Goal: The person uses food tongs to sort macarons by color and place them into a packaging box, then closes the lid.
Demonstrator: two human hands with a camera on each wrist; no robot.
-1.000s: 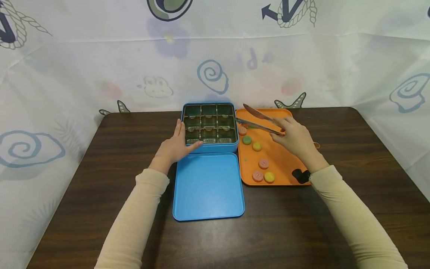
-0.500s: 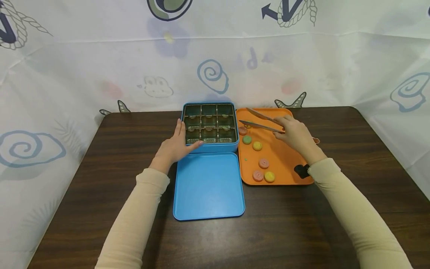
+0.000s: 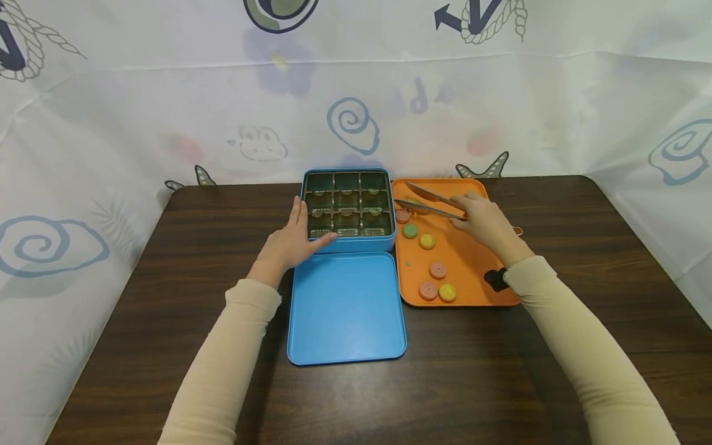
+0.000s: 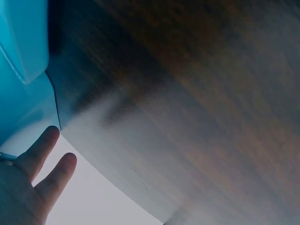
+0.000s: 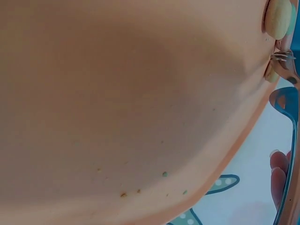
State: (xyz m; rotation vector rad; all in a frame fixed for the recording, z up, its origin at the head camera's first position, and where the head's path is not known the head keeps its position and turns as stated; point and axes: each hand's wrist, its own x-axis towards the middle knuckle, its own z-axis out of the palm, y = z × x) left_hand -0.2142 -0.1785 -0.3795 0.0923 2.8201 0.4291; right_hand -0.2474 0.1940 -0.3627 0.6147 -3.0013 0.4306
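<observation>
While your left hand [image 3: 288,244], fingers apart, touches the blue box [image 3: 364,245], your right hand [image 3: 483,224] clamps tongs [image 3: 431,209] beside it.

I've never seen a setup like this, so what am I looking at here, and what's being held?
There's no machine here, just a person working barehanded. The wide view comes from a head-worn camera; the two close views come from cameras on each wrist. On the dark brown wood-look table sit a nine-compartment blue rectangular box, a flat blue rectangular lid in front of it, and an orange rectangular tray bearing small round pink, yellow and green macaron-like pieces. The left hand rests against the box; the right hand holds shiny metal tongs over the tray.
</observation>
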